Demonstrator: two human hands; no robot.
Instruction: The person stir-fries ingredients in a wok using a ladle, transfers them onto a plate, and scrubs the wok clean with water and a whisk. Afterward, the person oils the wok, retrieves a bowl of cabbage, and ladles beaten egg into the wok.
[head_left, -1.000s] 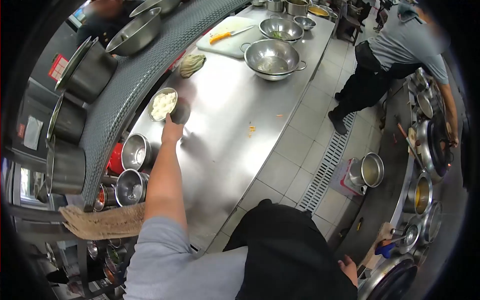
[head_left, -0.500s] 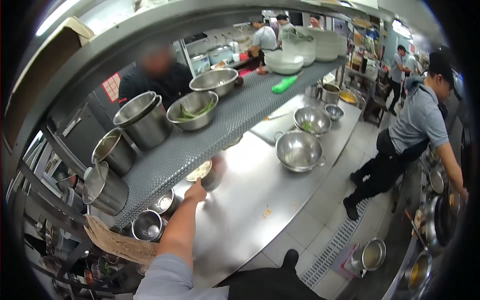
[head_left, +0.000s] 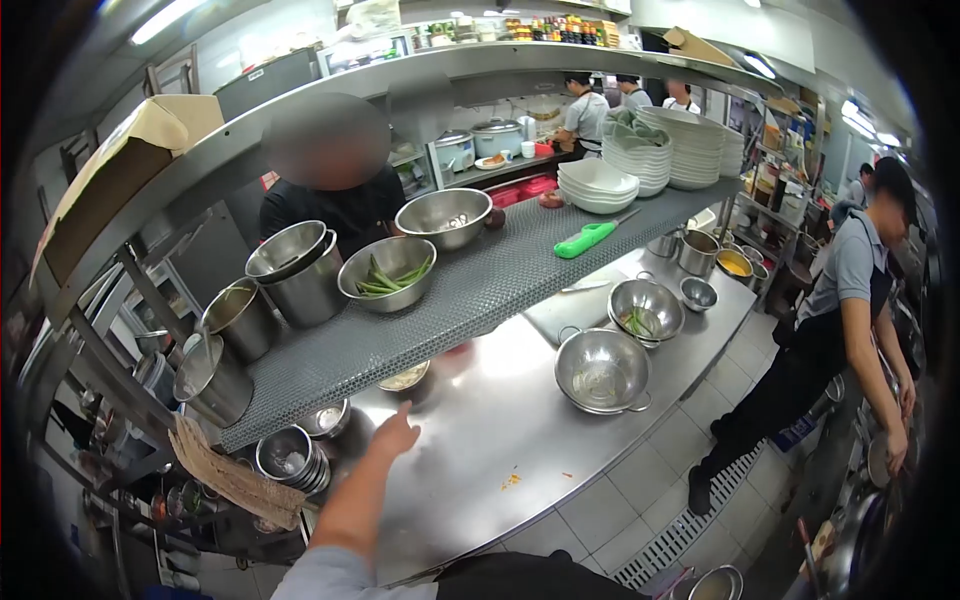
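Note:
My left hand [head_left: 396, 436] reaches over the steel worktop with its index finger stretched out and the other fingers partly curled. Nothing shows in its grip. The fingertip points at a small steel bowl [head_left: 405, 376] of pale contents, just short of its near rim and partly under the shelf. To the left of the hand are another small bowl [head_left: 325, 418] and a stack of steel bowls [head_left: 291, 457]. My right hand is out of view.
The raised shelf [head_left: 470, 275] carries pots, a bowl of green vegetables [head_left: 388, 275], a green-handled knife [head_left: 588, 238] and stacked white bowls [head_left: 598, 187]. Colanders [head_left: 603, 370] stand on the worktop [head_left: 480, 450]. A person [head_left: 345, 215] stands across the shelf; another [head_left: 850, 300] works at right.
My left hand has drawn back slightly from the small bowl, finger still extended. The camera view has tilted up. The person at right has lowered an arm towards a pan.

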